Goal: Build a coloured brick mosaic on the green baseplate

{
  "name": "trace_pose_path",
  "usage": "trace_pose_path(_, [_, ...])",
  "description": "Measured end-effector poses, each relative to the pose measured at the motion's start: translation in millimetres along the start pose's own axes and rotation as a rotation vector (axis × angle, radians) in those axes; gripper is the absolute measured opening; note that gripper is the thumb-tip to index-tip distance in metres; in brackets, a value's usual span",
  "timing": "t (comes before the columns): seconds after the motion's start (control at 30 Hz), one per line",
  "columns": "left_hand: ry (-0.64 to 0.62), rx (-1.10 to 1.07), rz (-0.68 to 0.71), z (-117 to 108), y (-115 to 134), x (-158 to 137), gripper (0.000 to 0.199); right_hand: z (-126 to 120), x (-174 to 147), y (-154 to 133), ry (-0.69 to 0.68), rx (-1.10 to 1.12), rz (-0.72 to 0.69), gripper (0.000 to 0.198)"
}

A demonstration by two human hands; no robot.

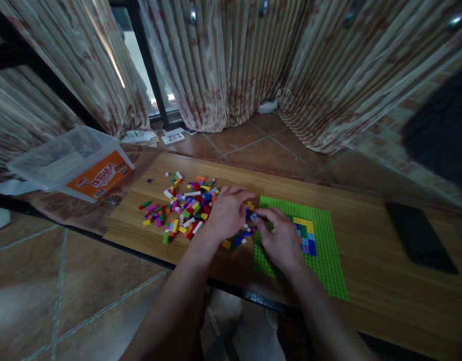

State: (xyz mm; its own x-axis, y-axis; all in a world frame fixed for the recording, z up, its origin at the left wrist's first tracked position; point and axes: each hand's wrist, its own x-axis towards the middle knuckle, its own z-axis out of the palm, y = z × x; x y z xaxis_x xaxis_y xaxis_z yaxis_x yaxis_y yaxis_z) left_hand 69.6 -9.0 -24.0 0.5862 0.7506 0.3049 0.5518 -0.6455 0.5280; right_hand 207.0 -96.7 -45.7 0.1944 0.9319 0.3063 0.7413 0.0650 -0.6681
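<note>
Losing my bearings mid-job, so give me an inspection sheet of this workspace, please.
Surface: wood-grain tabletop, partly covered.
Job's things: loose bricks in a spread pile; green baseplate to their right, bearing a multicoloured brick patch.
Clutter: dark flat slab at right; clear orange-labelled tub beyond the tabletop's left end.
Hands: left hand over the pile, grip unclear; right hand pinching a small pale brick near the baseplate's left edge.
Cables: nothing seen.
Surroundings: curtains, tiled floor, papers at the curtains' foot.

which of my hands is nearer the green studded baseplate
Right. Your right hand is over the green studded baseplate; your left hand is beyond its left edge, over the loose toy bricks.
</note>
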Motion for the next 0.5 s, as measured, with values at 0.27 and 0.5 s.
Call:
trace_pose_path(0.27, [-0.127, 0.147, 0.000, -2, 3, -6, 0.030, 5, 0, 6, -0.054, -0.116, -0.017, 0.021])
trace_pose_path(0.5, [-0.165, 0.172, -0.062, -9, 1, -4, 0.026, 5, -3, 2, -0.087, -0.124, -0.054, 0.019])
